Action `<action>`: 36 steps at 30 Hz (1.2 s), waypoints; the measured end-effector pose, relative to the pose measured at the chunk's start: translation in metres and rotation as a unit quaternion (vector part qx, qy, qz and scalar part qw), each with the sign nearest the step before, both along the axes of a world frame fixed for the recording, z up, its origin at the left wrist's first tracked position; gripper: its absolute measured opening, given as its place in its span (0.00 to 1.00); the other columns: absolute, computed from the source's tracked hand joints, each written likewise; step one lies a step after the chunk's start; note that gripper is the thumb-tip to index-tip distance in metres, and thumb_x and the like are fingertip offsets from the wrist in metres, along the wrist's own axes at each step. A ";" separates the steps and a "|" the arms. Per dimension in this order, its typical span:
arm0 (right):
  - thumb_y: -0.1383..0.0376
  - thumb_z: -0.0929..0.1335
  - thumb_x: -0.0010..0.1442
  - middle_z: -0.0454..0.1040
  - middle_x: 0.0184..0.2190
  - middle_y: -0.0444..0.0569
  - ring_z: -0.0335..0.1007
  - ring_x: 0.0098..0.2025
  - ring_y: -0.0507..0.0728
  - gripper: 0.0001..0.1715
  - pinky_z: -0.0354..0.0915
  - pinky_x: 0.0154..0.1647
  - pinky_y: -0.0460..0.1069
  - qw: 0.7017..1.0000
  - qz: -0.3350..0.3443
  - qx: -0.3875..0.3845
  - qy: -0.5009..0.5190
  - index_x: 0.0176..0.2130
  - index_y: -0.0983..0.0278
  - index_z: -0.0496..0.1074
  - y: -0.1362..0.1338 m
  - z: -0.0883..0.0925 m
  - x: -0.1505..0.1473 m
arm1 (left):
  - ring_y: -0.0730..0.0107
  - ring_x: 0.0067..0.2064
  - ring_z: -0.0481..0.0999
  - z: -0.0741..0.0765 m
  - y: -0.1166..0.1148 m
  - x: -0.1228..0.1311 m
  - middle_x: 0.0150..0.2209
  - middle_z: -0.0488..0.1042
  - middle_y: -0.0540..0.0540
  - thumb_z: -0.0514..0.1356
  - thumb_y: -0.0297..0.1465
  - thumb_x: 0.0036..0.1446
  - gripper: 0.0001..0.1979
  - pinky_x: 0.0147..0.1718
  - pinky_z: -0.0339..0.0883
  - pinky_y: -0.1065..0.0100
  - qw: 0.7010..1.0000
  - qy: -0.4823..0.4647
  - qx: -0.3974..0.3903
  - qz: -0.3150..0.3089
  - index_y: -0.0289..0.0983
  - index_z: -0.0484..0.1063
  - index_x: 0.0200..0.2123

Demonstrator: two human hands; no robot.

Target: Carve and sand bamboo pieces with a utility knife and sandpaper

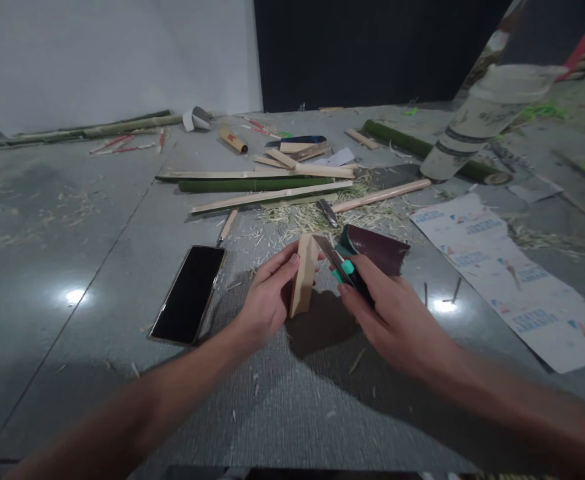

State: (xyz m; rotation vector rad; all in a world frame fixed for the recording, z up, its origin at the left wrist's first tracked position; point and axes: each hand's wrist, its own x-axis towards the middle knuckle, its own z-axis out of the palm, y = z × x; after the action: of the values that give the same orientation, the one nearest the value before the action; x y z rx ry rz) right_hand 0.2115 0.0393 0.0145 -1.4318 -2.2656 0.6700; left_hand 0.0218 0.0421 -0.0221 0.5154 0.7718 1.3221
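Observation:
My left hand [268, 293] is closed around a short, pale piece of split bamboo [303, 280], held tilted with its notched end away from me. In my right hand [390, 307] is a utility knife [348, 272] with a dark handle and turquoise parts. Its blade points up and left, close to the top end of the bamboo piece; whether it touches, I cannot tell. Just behind the knife lies a curled sheet of dark red sandpaper [380, 248]. A hammer [328, 212] with a long wooden handle rests on shavings farther back.
A smartphone [188, 293] lies left of my hands, a small wooden-handled tool [227, 225] beyond it. Split bamboo strips [272, 195] and shavings [292, 219] spread ahead. Printed paper [512, 280] lies right. Behind stand a whitish cylindrical object [465, 133] and a green bamboo pole [402, 141].

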 end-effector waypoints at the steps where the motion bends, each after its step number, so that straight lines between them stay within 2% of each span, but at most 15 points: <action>1: 0.59 0.60 0.72 0.68 0.23 0.42 0.63 0.23 0.57 0.07 0.48 0.26 0.52 1.000 -0.001 0.000 -0.003 0.39 0.57 0.58 0.000 0.000 0.000 | 0.66 0.38 0.80 0.000 0.000 0.000 0.41 0.85 0.43 0.69 0.32 0.64 0.10 0.41 0.71 0.66 1.000 -0.004 -0.002 0.003 0.37 0.83 0.48; 8: 0.59 0.59 0.72 0.71 0.25 0.45 0.65 0.25 0.59 0.05 0.47 0.27 0.52 1.000 -0.007 -0.014 -0.024 0.42 0.58 0.59 -0.001 -0.002 -0.001 | 0.67 0.37 0.80 -0.002 0.002 -0.001 0.40 0.84 0.44 0.70 0.30 0.62 0.09 0.40 0.72 0.66 0.999 -0.024 -0.007 0.021 0.37 0.82 0.46; 16: 0.59 0.58 0.73 0.73 0.27 0.47 0.67 0.27 0.60 0.07 0.46 0.30 0.53 0.998 -0.006 -0.028 -0.051 0.42 0.58 0.59 -0.001 -0.005 0.000 | 0.69 0.36 0.80 -0.003 0.004 -0.003 0.42 0.84 0.44 0.70 0.31 0.62 0.12 0.40 0.73 0.66 0.999 -0.022 -0.022 0.040 0.37 0.80 0.49; 28: 0.60 0.58 0.74 0.71 0.25 0.45 0.69 0.26 0.60 0.06 0.46 0.28 0.53 0.998 0.004 -0.022 -0.061 0.42 0.58 0.59 0.000 -0.009 -0.001 | 0.68 0.39 0.82 -0.002 0.005 -0.005 0.42 0.84 0.45 0.67 0.28 0.66 0.09 0.40 0.76 0.68 0.998 -0.041 -0.024 0.050 0.37 0.78 0.48; 36: 0.59 0.58 0.74 0.71 0.25 0.45 0.68 0.26 0.60 0.07 0.46 0.29 0.53 0.998 0.004 -0.020 -0.056 0.42 0.57 0.58 -0.001 -0.008 -0.001 | 0.66 0.39 0.82 -0.006 0.005 -0.005 0.40 0.83 0.46 0.68 0.28 0.64 0.09 0.41 0.73 0.66 0.998 -0.030 -0.024 0.053 0.39 0.79 0.47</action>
State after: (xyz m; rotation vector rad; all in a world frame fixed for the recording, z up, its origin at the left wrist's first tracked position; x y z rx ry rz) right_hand 0.2104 0.0383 0.0067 -1.5158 -2.3548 0.6574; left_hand 0.0168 0.0472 -0.0278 0.3998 0.7883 1.4067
